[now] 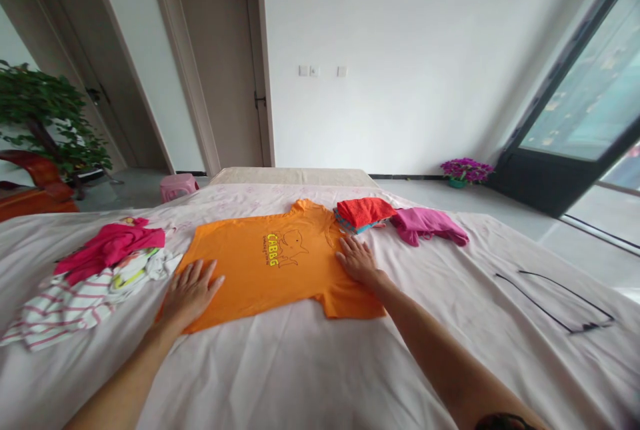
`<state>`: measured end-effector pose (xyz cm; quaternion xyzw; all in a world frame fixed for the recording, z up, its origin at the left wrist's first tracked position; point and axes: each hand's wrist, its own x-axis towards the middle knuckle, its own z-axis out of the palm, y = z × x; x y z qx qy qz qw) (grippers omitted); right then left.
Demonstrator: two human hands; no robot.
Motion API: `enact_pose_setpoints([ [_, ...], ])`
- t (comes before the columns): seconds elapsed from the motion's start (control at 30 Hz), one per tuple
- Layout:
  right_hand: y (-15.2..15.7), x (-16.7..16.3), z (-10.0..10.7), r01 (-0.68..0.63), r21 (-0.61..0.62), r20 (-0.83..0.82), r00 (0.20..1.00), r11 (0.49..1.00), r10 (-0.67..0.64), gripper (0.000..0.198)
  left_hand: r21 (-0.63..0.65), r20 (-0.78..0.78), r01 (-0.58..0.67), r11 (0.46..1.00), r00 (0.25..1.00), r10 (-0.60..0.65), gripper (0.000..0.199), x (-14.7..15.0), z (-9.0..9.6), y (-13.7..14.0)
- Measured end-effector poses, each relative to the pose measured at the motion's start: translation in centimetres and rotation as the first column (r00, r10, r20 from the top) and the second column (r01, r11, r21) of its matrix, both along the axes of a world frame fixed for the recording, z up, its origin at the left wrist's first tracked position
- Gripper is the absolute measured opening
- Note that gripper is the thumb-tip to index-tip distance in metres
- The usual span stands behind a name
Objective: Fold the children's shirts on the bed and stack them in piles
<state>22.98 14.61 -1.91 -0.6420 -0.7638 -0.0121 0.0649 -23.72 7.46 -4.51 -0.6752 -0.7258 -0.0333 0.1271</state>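
Note:
An orange T-shirt point(250, 283) lies spread out on a pale bedsheet point(320, 370), its collar end toward the right and a yellow "CABBG" print with a line drawing facing up. My left hand point(193, 289) rests flat on the shirt's hem end, fingers stretched out. Near the collar and shoulder, my right hand point(357, 260) lies flat on the fabric, fingers extended. Neither hand grips anything. Just beyond my right hand sits a small folded stack topped by a red cloth point(365, 211).
Left of the shirt is a loose heap with a crimson garment point(117, 247) and a striped garment point(70, 307). A pink garment point(430, 225) lies right of the stack. Black-framed glasses point(570, 303) rest on the right. A pink stool point(179, 187) stands beyond the bed.

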Motion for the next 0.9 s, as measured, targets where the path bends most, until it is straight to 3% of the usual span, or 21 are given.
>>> enact_pose_setpoints([
  [0.2,-1.7,2.8,-0.1,0.125,-0.003,0.005,0.992,0.992,-0.125,0.060,0.044,0.027,0.008,0.999,1.000,-0.010,0.062,-1.7,-0.6,-1.3],
  [0.33,-4.2,3.3,0.9,0.154,0.143,-0.063,0.987,0.978,-0.146,0.055,0.126,0.122,0.141,0.982,0.980,-0.156,0.057,-2.6,-0.7,-2.7],
  [0.4,-6.4,3.9,2.0,0.064,0.227,-0.119,0.992,0.972,-0.038,0.045,0.181,0.179,0.232,0.956,0.948,-0.264,0.055,-3.3,-0.3,-4.0],
  [0.47,-9.0,4.5,3.2,-0.110,0.234,-0.166,0.974,0.966,0.151,0.034,0.201,0.231,0.318,0.927,0.904,-0.360,0.051,-4.2,0.5,-5.7],
  [0.57,-12.5,5.2,4.9,-0.389,0.125,-0.165,0.899,0.913,0.406,0.022,0.150,0.268,0.413,0.898,0.858,-0.439,0.039,-5.4,1.9,-8.3],
  [0.63,-13.8,5.3,5.4,-0.498,0.049,-0.113,0.858,0.866,0.501,0.020,0.099,0.268,0.458,0.883,0.843,-0.467,0.035,-6.1,2.6,-9.5],
  [0.73,-14.2,4.9,5.2,-0.531,-0.003,-0.004,0.848,0.848,0.531,0.026,0.034,0.279,0.499,0.866,0.827,-0.488,0.031,-6.8,2.9,-10.1],
  [0.9,-12.6,3.4,4.0,-0.437,0.021,0.117,0.894,0.899,0.432,0.019,0.011,0.307,0.396,0.918,0.872,-0.380,0.030,-7.7,2.1,-9.3],
])
